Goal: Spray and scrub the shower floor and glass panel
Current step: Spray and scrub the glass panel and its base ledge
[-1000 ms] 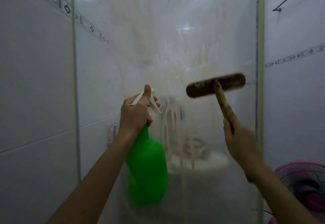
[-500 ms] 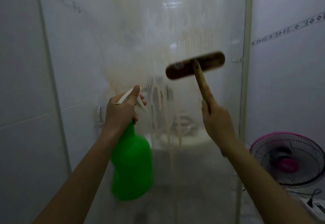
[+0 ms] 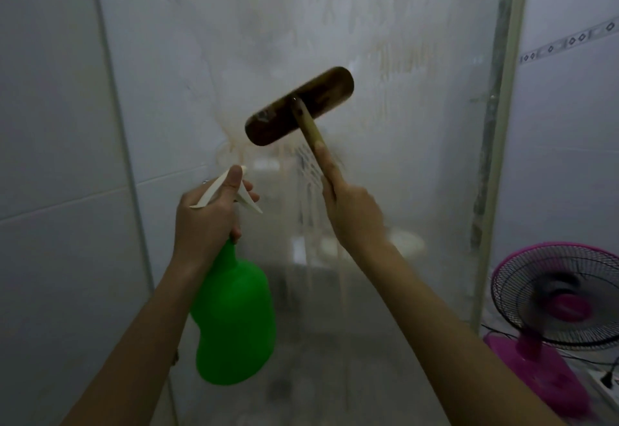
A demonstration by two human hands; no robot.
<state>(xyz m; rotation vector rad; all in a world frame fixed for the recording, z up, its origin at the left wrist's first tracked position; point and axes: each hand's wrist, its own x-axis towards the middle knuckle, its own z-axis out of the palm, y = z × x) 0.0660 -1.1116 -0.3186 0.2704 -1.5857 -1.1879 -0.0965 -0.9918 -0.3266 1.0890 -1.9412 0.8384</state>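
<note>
The glass panel (image 3: 402,124) fills the middle of the view, hazy and streaked with brownish drips. My left hand (image 3: 207,221) grips the white trigger head of a green spray bottle (image 3: 234,322), which hangs below it in front of the glass. My right hand (image 3: 355,211) grips the pale wooden handle of a scrub brush, index finger laid along the handle. The dark brown brush head (image 3: 299,106) lies tilted against the glass, its right end higher. The shower floor (image 3: 335,375) shows dimly through the lower glass.
White tiled wall (image 3: 50,157) stands close on the left, with the panel's metal frame (image 3: 114,124) beside it. The panel's right frame (image 3: 502,124) runs top to bottom. A pink fan (image 3: 556,295) and cables (image 3: 599,372) sit on the floor at lower right.
The brush head has shifted left across the glass and tilted more steeply. My left hand with the bottle has kept its place below it. The view has swung slightly, showing more of the fan.
</note>
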